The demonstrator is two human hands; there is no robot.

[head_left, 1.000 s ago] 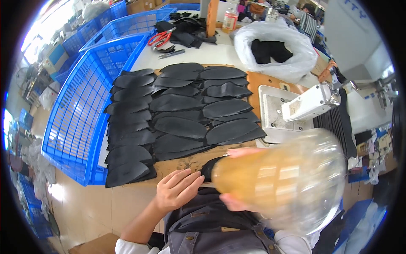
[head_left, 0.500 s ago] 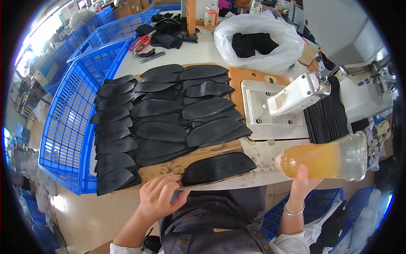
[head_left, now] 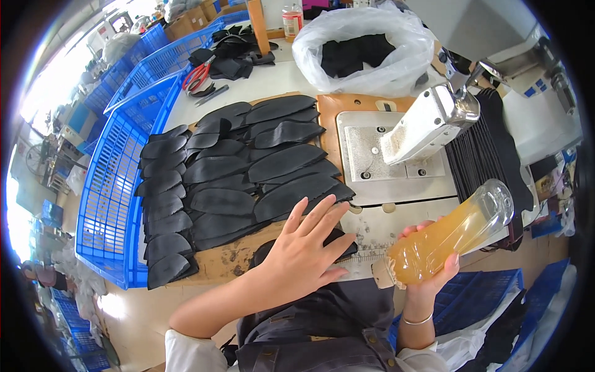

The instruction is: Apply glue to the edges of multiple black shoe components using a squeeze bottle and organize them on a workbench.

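Observation:
My right hand [head_left: 426,268] grips a clear plastic bottle [head_left: 449,239] of orange-yellow liquid, tilted with its base up to the right, beyond the table's near edge. My left hand [head_left: 304,247] is spread flat, fingers apart, over a black curved leather piece [head_left: 346,243] lying at the table's front edge; most of that piece is hidden under the hand. Just beyond lie several overlapping black leather pieces [head_left: 248,167] in rows on a brown board [head_left: 229,260].
A white machine arm [head_left: 427,121] hangs over a grey metal plate [head_left: 372,155]. A blue plastic crate [head_left: 118,180] stands at the left. A white bag [head_left: 362,46] of black pieces, red scissors [head_left: 198,74] and a small bottle [head_left: 292,18] lie farther back.
The bottle has come down from my face to the table's right side and tilted. My left hand has moved right onto the single black piece and spread open.

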